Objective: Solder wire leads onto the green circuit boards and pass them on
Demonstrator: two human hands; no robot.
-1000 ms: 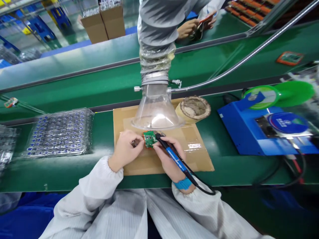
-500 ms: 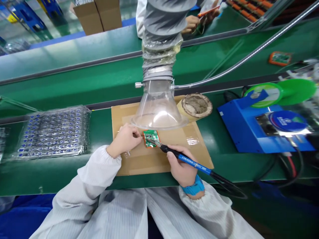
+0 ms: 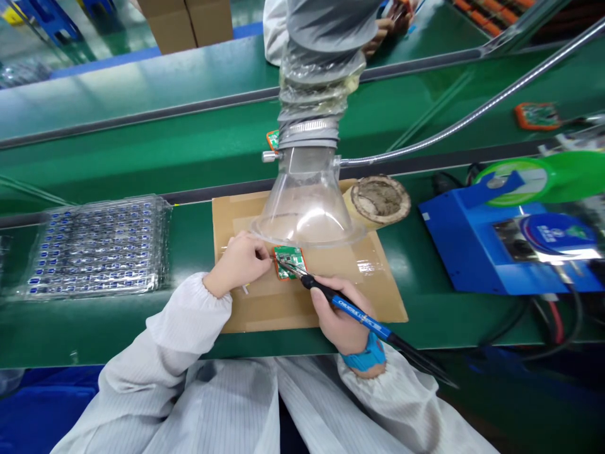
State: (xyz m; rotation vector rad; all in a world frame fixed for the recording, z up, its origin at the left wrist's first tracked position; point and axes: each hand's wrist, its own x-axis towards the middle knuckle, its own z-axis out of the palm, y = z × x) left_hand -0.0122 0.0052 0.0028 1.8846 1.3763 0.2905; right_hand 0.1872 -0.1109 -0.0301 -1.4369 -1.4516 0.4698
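A green circuit board (image 3: 297, 257) in an orange frame lies flat on a sheet of brown cardboard (image 3: 302, 309). My right hand (image 3: 343, 312) is wrapped round a soldering iron (image 3: 352, 308) with a blue handle, its tip over the left part of the board. At the board's left edge, my left hand (image 3: 242, 261) is closed in a pinch; whatever sits between the fingertips is too small to name. Just above the board hangs a clear fume hood (image 3: 307, 214) on a grey hose (image 3: 321, 75).
Stacked clear trays (image 3: 99, 246) of small blue parts stand left. A blue soldering station (image 3: 467, 246) with a green reel (image 3: 520, 180) is at right, near a round brown-rimmed holder (image 3: 378, 200). Orange-framed boards (image 3: 537, 116) lie beyond; a co-worker's hand (image 3: 378, 34) shows across the bench.
The iron's tip has shifted slightly left across the board. Another orange-framed board now shows behind the fume hose. The co-worker's hands have moved, and the whole view has shifted a little.
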